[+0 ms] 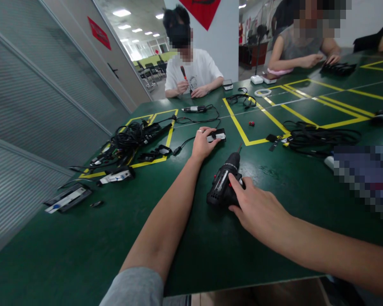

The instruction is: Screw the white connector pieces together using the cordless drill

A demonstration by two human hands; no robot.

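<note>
My right hand (258, 204) is closed around the grip of a black cordless drill (223, 182), which is low over or resting on the table. Its thin bit points away from me, toward the far side. Farther out, my left hand (204, 143) has its thumb and fingers on a small black box with a white strip (221, 137). The tip of the bit is near the box but apart from it. A black cable with a connector (178, 150) runs to the left of my left hand. The underside of the box is hidden.
Tangled black cables (137, 136) lie at left inside yellow tape. Nearer are two black cases with white strips, one a long case (70, 199). A cable coil (322, 136) lies at right. Across the green table (178, 263), a person (194, 70) holds a screwdriver (183, 73); others sit farther right.
</note>
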